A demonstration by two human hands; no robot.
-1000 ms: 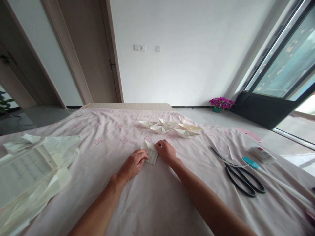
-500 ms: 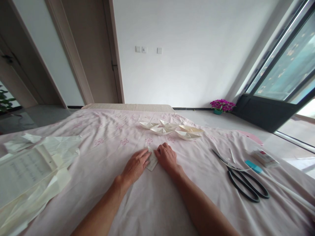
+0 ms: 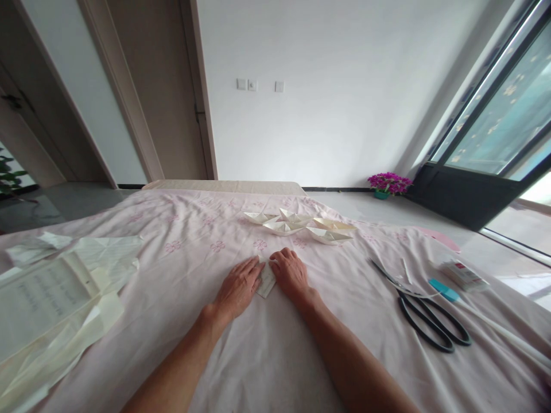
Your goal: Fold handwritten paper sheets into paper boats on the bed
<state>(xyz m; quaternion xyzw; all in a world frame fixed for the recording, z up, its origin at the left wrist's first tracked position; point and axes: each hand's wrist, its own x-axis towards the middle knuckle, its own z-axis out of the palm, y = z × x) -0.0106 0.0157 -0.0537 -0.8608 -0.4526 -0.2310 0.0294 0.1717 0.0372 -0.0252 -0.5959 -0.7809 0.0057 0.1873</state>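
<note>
A small piece of folded paper [image 3: 266, 282], off-white, lies on the cloth between my two hands, its lower corner pointing toward me. My left hand [image 3: 240, 285] rests on the paper's left side with the fingers stretched out nearly flat. On the other side, my right hand [image 3: 291, 272] has its fingers bent and pressed together at the upper right edge of the paper. My fingers cover both side edges. Beyond the hands sits a cluster of several folded paper boats [image 3: 286, 229].
Black-handled scissors [image 3: 426, 315] lie at the right, beside a blue piece [image 3: 443, 290], a white strip and a small packet [image 3: 465, 275]. Loose creased paper sheets [image 3: 55, 304] spread over the left side. A pink floral cloth [image 3: 172, 281] covers the surface and is wrinkled.
My left fingers lie a little flatter on the folded paper. My right hand has shifted very slightly away from me. The boats and scissors stay put.
</note>
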